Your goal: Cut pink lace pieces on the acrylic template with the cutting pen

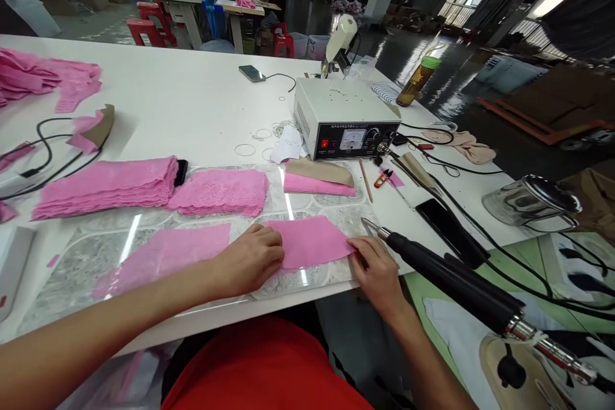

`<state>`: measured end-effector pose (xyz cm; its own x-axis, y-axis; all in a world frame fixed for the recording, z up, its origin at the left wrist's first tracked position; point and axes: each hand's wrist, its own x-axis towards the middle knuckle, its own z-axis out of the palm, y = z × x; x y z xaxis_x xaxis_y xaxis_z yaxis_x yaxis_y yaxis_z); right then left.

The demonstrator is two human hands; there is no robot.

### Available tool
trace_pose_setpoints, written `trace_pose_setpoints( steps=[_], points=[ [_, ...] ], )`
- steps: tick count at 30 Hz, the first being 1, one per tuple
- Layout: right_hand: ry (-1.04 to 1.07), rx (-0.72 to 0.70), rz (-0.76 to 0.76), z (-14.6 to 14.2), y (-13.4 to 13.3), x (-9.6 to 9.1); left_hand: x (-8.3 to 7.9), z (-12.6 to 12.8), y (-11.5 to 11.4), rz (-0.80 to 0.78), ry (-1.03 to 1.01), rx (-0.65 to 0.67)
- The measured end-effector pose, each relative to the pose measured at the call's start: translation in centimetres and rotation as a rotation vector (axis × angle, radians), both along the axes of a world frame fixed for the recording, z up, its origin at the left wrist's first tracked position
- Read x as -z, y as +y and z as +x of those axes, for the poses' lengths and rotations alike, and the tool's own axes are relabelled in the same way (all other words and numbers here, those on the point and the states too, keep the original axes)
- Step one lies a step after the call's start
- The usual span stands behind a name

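A flat pink fabric piece (312, 242) lies on the clear sheet over the table, between my two hands. My left hand (257, 257) rests on its left end with fingers curled under, the fingertips partly hidden. At the right corner, my right hand (377, 272) pinches the fabric between thumb and fingers. Just beside that hand, a black-handled corded tool (446, 278) points its metal tip toward the fabric. Behind lie a stack of pink fabric pieces (110, 186), a stack of pink lace pieces (221, 191) and a pink piece with a tan strip (319, 184).
A white control box (355, 134) with a dial stands at the back, cables running right. Orange snips (383, 178), a black phone (451, 230) and a lidded glass jar (528, 202) sit to the right. A bottle (418, 82) stands farther back. A person works at a sewing machine beyond.
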<state>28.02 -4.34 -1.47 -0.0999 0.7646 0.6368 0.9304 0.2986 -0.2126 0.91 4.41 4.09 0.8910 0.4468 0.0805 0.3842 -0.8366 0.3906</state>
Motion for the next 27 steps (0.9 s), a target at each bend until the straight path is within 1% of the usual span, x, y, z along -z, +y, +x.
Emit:
trace_pose_setpoints(
  steps=[3, 7, 11, 14, 18, 23, 27],
  points=[
    [0.034, -0.008, 0.026, 0.2, -0.1, 0.2, -0.7, 1.3, 0.1, -0.011, 0.013, -0.010],
    [0.066, -0.021, 0.037, 0.1, -0.2, 0.1, -1.3, 4.9, 0.2, -0.092, -0.010, -0.042],
    [0.077, -0.020, 0.061, 0.0, -0.1, -0.2, -0.5, 8.9, 0.0, -0.159, -0.013, -0.090],
    [0.081, -0.019, 0.083, 0.0, 0.0, -0.2, 0.4, 10.9, -0.2, -0.182, -0.006, -0.123],
    [0.090, -0.027, 0.092, -0.1, 0.1, -0.3, 1.1, 11.9, -0.4, -0.211, -0.012, -0.155],
    [0.130, -0.028, 0.086, -0.3, 0.0, -0.2, 1.2, 12.0, -0.1, -0.276, -0.037, -0.189],
    [0.166, 0.000, 0.083, -0.4, -0.1, -0.1, 1.2, 12.1, 0.5, -0.341, -0.056, -0.212]
  ],
)
